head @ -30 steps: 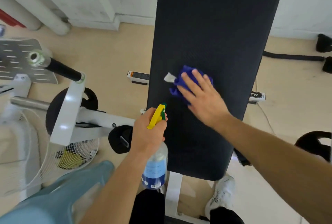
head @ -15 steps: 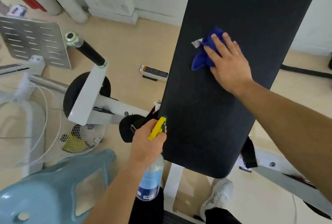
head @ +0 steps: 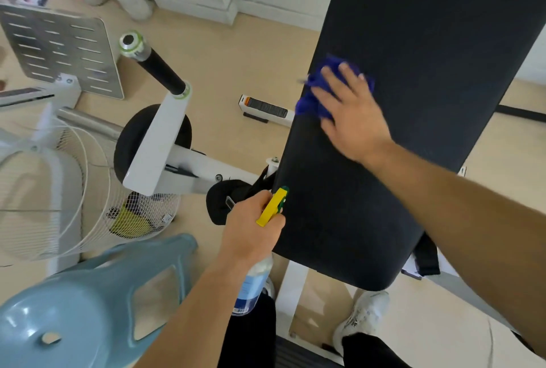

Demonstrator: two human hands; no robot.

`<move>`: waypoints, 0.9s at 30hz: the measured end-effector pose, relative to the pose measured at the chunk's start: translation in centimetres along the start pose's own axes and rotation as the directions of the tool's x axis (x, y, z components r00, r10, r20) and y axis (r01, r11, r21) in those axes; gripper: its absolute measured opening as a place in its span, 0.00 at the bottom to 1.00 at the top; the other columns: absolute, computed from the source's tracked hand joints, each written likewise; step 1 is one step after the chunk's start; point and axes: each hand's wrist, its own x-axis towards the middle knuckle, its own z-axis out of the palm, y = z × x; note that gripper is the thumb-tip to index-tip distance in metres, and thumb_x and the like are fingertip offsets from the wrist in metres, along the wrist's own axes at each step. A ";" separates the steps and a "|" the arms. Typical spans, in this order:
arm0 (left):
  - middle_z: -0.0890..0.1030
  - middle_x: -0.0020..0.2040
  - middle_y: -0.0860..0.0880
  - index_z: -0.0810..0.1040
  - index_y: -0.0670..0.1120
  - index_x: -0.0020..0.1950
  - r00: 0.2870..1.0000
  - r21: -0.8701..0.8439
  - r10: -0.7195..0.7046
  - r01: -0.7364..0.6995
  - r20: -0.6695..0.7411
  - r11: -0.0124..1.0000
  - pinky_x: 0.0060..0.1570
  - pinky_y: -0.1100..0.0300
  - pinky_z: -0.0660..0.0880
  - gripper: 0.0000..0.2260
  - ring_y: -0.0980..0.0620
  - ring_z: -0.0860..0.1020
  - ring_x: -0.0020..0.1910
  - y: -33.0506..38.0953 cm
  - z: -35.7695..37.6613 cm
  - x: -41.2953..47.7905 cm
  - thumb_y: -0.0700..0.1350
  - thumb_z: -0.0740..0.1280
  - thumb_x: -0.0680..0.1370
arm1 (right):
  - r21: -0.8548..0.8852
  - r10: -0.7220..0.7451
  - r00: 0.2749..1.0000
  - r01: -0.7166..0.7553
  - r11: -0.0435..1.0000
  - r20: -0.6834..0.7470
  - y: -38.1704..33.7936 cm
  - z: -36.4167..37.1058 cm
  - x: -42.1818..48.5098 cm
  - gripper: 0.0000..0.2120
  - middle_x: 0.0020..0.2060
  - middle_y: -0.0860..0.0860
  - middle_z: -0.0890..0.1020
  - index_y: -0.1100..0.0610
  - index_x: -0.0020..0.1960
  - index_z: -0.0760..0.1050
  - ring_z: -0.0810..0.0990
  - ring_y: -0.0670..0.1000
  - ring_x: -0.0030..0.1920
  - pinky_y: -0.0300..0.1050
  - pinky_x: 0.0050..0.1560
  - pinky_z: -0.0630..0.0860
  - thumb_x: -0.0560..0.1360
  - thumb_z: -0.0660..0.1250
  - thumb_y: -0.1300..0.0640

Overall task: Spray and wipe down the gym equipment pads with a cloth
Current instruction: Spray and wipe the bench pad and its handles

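A long black bench pad (head: 428, 42) runs from the lower middle up to the top right. My right hand (head: 351, 113) lies flat on it near its left edge, pressing a crumpled blue cloth (head: 313, 95) against the pad; most of the cloth is under my fingers. My left hand (head: 251, 225) grips a clear spray bottle (head: 254, 282) with a yellow and green trigger head (head: 273, 205), held upright beside the pad's lower left edge, nozzle towards the pad.
A white machine arm with a black handle (head: 159, 72) stands left of the bench. A white wire fan (head: 68, 190) and a pale blue plastic stool (head: 74, 308) fill the lower left. A perforated metal plate (head: 59, 48) sits upper left. My shoes (head: 363, 314) stand below the pad's end.
My right hand has slid the blue cloth down and to the left, to the pad's left edge. The spray bottle stays in my left hand by the pad's lower corner.
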 end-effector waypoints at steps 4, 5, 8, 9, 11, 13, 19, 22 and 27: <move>0.79 0.34 0.50 0.79 0.50 0.43 0.997 -0.024 0.007 -0.009 -0.079 1.000 0.36 0.41 0.80 0.06 0.45 0.77 0.33 0.1 -1.9 0.9 0.48 0.64 0.71 | 0.056 -0.379 0.900 0.376 0.925 0.215 -7.1 6.3 -10.0 0.32 0.77 0.55 0.65 0.52 0.73 0.71 0.57 0.63 0.78 0.63 0.77 0.50 0.71 0.71 0.47; 0.80 0.34 0.50 0.80 0.50 0.44 0.996 -0.040 -0.007 0.003 -0.085 0.999 0.38 0.38 0.81 0.07 0.44 0.78 0.34 0.3 -2.3 1.1 0.49 0.64 0.71 | 0.075 -0.471 0.835 0.471 0.879 0.286 -7.7 7.3 -12.8 0.32 0.78 0.54 0.64 0.52 0.73 0.71 0.57 0.62 0.78 0.62 0.77 0.47 0.71 0.72 0.49; 0.79 0.34 0.47 0.80 0.51 0.45 0.996 -0.032 -0.048 0.045 -0.081 0.998 0.42 0.34 0.81 0.08 0.39 0.79 0.37 0.6 -2.9 1.6 0.49 0.63 0.71 | 0.121 -0.692 0.588 0.719 0.684 0.419 -6.1 7.9 -16.6 0.30 0.79 0.52 0.61 0.50 0.75 0.69 0.55 0.59 0.79 0.60 0.75 0.43 0.74 0.71 0.52; 0.80 0.35 0.46 0.80 0.50 0.45 0.995 -0.018 -0.050 0.049 -0.080 0.999 0.42 0.34 0.81 0.08 0.38 0.80 0.38 0.8 -3.0 1.7 0.50 0.63 0.70 | 0.120 -0.728 0.553 0.757 0.642 0.404 -4.9 7.5 -16.0 0.29 0.78 0.52 0.64 0.49 0.73 0.71 0.58 0.58 0.79 0.60 0.75 0.46 0.74 0.72 0.52; 0.80 0.35 0.45 0.79 0.50 0.44 0.995 -0.007 -0.049 0.049 -0.083 0.999 0.43 0.34 0.81 0.11 0.36 0.79 0.39 1.2 -3.2 1.6 0.53 0.62 0.69 | 0.056 -0.702 0.639 0.726 0.686 0.316 -2.2 6.1 -12.9 0.28 0.76 0.53 0.67 0.49 0.70 0.73 0.61 0.58 0.77 0.60 0.76 0.52 0.71 0.73 0.50; 0.79 0.35 0.46 0.79 0.50 0.43 0.995 -0.015 -0.058 0.057 -0.078 0.998 0.41 0.33 0.80 0.11 0.35 0.79 0.38 1.2 -3.0 1.5 0.53 0.63 0.69 | -0.032 -0.489 0.843 0.508 0.861 0.225 0.8 3.9 -8.9 0.31 0.78 0.54 0.64 0.51 0.73 0.70 0.57 0.59 0.79 0.60 0.77 0.54 0.72 0.72 0.48; 0.80 0.38 0.41 0.80 0.47 0.43 0.984 -0.134 -0.116 0.098 -0.138 0.986 0.39 0.31 0.79 0.07 0.38 0.76 0.36 0.2 -2.5 -0.2 0.46 0.63 0.70 | -0.048 0.001 0.999 0.001 0.999 0.048 -4.4 3.3 -4.9 0.31 0.80 0.56 0.54 0.53 0.79 0.60 0.48 0.63 0.80 0.61 0.78 0.45 0.78 0.63 0.49; 0.80 0.40 0.38 0.80 0.48 0.43 0.972 -0.188 -0.164 0.131 -0.171 0.973 0.37 0.35 0.79 0.07 0.46 0.74 0.33 -0.3 -3.0 -1.3 0.45 0.63 0.70 | 0.093 -0.198 0.962 0.183 0.979 0.187 -10.6 7.2 -10.1 0.31 0.81 0.54 0.51 0.52 0.80 0.57 0.43 0.58 0.80 0.57 0.77 0.38 0.79 0.63 0.50; 0.78 0.36 0.41 0.81 0.47 0.44 0.974 -0.105 -0.148 0.132 -0.169 0.986 0.37 0.35 0.80 0.08 0.46 0.74 0.31 -0.5 -3.8 -1.8 0.44 0.63 0.69 | 0.123 -0.470 0.759 0.468 0.875 0.452 -13.8 10.5 -17.9 0.33 0.81 0.54 0.43 0.54 0.82 0.49 0.33 0.57 0.78 0.57 0.74 0.33 0.80 0.59 0.57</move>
